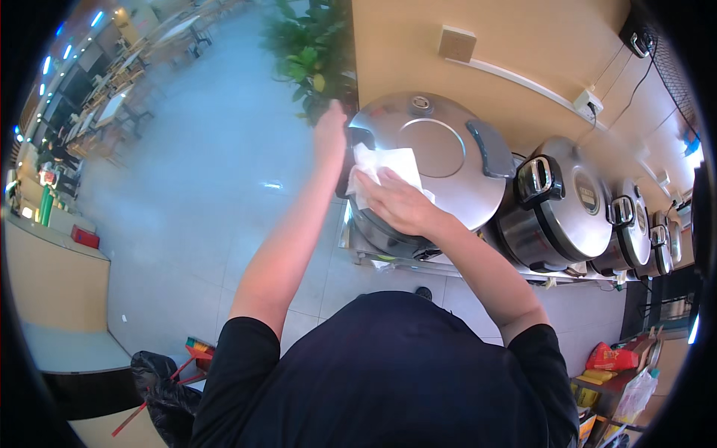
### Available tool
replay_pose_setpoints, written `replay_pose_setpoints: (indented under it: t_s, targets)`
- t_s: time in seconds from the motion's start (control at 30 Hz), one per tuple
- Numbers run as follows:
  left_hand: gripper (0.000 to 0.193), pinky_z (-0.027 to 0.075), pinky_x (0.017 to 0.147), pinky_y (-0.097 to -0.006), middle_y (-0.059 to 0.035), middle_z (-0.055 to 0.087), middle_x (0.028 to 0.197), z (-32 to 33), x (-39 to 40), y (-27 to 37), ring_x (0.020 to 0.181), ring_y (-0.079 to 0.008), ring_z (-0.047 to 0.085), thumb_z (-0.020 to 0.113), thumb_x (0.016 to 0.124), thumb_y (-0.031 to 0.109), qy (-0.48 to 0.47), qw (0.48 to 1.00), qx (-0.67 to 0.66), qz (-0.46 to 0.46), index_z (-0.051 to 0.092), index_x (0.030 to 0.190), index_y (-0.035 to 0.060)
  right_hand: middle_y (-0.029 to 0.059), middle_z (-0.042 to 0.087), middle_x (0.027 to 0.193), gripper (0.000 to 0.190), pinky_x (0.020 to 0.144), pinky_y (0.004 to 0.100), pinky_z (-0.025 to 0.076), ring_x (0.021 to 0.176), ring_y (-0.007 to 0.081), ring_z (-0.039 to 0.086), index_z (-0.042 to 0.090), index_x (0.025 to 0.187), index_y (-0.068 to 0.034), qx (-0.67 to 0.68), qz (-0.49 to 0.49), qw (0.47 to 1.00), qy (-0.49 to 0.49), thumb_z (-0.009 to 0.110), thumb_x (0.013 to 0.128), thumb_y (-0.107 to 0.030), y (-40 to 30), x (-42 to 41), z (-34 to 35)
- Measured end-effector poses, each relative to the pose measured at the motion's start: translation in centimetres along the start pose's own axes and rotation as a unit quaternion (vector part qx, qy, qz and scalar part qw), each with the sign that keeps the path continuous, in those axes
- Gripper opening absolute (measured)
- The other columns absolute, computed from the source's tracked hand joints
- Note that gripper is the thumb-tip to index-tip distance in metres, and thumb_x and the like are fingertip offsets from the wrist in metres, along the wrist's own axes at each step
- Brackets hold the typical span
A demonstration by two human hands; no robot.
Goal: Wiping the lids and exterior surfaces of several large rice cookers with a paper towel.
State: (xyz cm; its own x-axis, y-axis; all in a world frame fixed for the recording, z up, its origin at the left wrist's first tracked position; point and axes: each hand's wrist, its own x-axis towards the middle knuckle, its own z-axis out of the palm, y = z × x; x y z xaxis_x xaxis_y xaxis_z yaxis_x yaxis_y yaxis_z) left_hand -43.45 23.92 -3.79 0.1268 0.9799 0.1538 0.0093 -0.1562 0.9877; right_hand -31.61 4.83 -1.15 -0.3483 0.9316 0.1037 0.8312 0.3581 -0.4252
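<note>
A large round steel cooker (431, 148) with a domed lid and dark side handles stands before me against the wall. My right hand (397, 201) presses a white paper tissue or cloth (392, 162) against the lid's near left edge, beside the left handle. My left hand (331, 126) reaches to the cooker's left side, near its rim; its fingers are blurred, so what it touches cannot be made out. A dark latch shows low on the cooker's front, partly below my right forearm.
Several steel cookers (585, 196) line the metal counter (403, 260) to the right. A leafy green plant (311, 61) stands behind my left hand. Wall sockets (457, 43) and cords are above. A black bag (162, 386) lies lower left; a shelf with packets is lower right.
</note>
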Motion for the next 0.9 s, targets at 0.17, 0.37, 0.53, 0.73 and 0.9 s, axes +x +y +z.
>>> replay_pose_setpoints:
  t_s: [0.17,0.37,0.53,0.73,0.9]
  targets:
    - [0.075,0.042,0.105,-0.0409,-0.0191,0.066,0.127,-2.3,0.4,-0.3,0.115,-0.0274,0.06,0.042,0.102,0.063,-0.006,0.956,-0.266,-0.121,0.048,0.141,-0.0017,0.0254,0.051,0.144,0.05,0.123,0.0542,0.022,0.148,0.038,0.033,0.043,0.148,0.0,-0.133,-0.142,0.976,0.096,0.046,0.102,-0.021,0.9,4.0,1.5]
    - [0.077,0.039,0.11,-0.0453,-0.018,0.062,0.133,-4.8,-0.5,0.5,0.125,-0.0283,0.055,0.047,0.099,0.065,0.057,0.961,-0.225,-0.152,0.048,0.144,0.0026,0.0254,0.058,0.135,0.048,0.109,0.0509,0.04,0.136,0.0392,0.047,0.054,0.138,-0.003,-0.074,-0.058,0.991,0.095,0.046,0.102,-0.033,3.7,12.7,0.8]
    - [0.067,0.041,0.105,-0.0412,-0.0164,0.065,0.129,-4.0,-1.4,1.6,0.12,-0.0241,0.058,0.055,0.099,0.056,0.095,0.987,-0.067,-0.111,0.055,0.139,0.0023,0.025,0.06,0.134,0.047,0.112,0.0541,0.034,0.133,0.038,0.052,0.06,0.123,-0.003,0.04,0.034,0.999,-0.008,0.035,0.104,-0.038,9.2,15.3,-0.9]
    - [0.053,0.047,0.1,-0.0338,-0.0164,0.071,0.12,0.2,-3.2,4.2,0.113,-0.0229,0.065,0.065,0.098,0.044,0.084,0.994,0.059,0.043,0.068,0.122,-0.0029,0.0195,0.062,0.134,0.044,0.114,0.0514,0.033,0.139,0.0329,0.047,0.059,0.131,-0.004,-0.093,0.044,0.993,0.063,0.041,0.103,-0.034,9.0,11.6,-0.6]
    - [0.051,0.051,0.092,-0.0395,-0.0229,0.071,0.115,1.7,-1.3,3.3,0.105,-0.0347,0.069,0.063,0.096,0.041,0.043,0.955,0.257,0.144,0.068,0.119,-0.0037,0.0208,0.066,0.123,0.047,0.106,0.0501,0.042,0.129,0.0334,0.054,0.056,0.134,0.003,-0.13,0.024,0.99,0.048,0.045,0.1,-0.027,6.4,7.1,-2.6]
